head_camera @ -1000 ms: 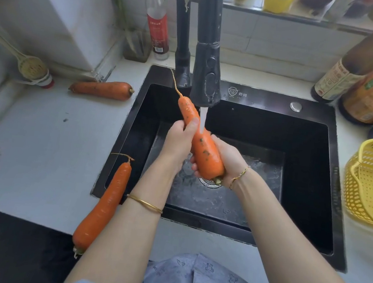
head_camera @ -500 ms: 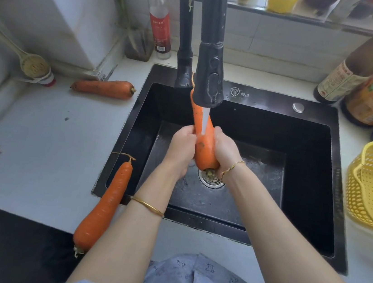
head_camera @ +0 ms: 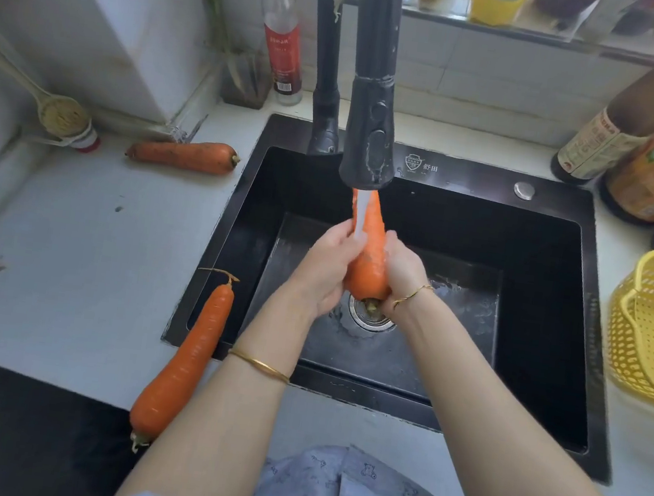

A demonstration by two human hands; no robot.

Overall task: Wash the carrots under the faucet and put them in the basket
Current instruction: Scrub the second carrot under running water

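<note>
Carrot rinsed under the black faucet, over the sink's drain.
Left hand and right hand grip its thick end; second carrot across the sink's front-left corner; third carrot by its back-left corner; yellow basket at the counter's right edge.

A second ago the carrot lay slanted, its tip off beyond the left hand and its thick end low in the right hand. It has since swung nearly upright, tip just under the faucet head. The right hand has moved from beneath the thick end to its side. The stream now strikes just above the left fingertips.
</note>
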